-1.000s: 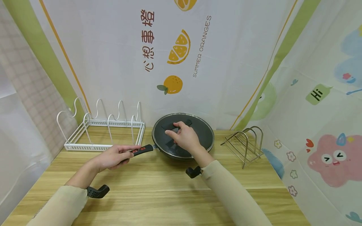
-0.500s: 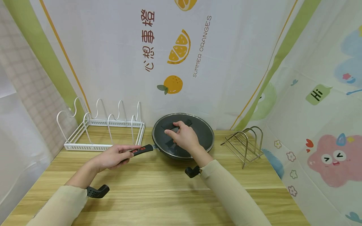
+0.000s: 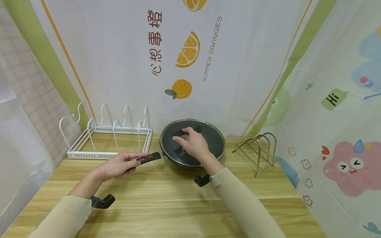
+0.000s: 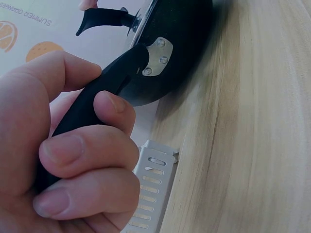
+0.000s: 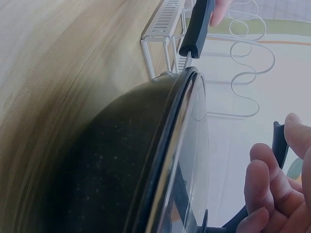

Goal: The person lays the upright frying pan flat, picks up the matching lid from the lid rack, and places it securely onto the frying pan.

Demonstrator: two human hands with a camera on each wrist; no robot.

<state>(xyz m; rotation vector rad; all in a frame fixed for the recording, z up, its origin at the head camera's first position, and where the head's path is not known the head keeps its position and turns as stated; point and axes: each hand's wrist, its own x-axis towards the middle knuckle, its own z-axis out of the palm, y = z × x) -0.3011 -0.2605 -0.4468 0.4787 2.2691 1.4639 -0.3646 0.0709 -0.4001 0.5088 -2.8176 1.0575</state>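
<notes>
Left hand (image 3: 119, 165) is wrapped round the pan handle (image 3: 148, 158), fingers curled under and thumb along the top, a firm hold with the black handle running out of the fist toward the pan. Just past that grip sits the pan (image 3: 178, 162), dark and flat on the wooden table (image 3: 166, 205), with a glass lid (image 3: 212, 138) seated on its rim. What lies in the pan cannot be told through the lid.

Right hand (image 3: 193, 145) is on top of the lid, fingers curled round the black lid handle (image 3: 196, 129), gripping it from above; the right wrist view shows fingertips hooked on that handle, the lid's metal edge sitting on the pan.

Beyond the left hand's grip, toward the wall, stands a white wire rack (image 3: 110, 138), near the pan handle but not touching it. Out past the right hand, well apart from the pan, a small metal rack (image 3: 259, 152) stands on the table. Behind everything hangs a printed curtain (image 3: 190, 53) with oranges.
</notes>
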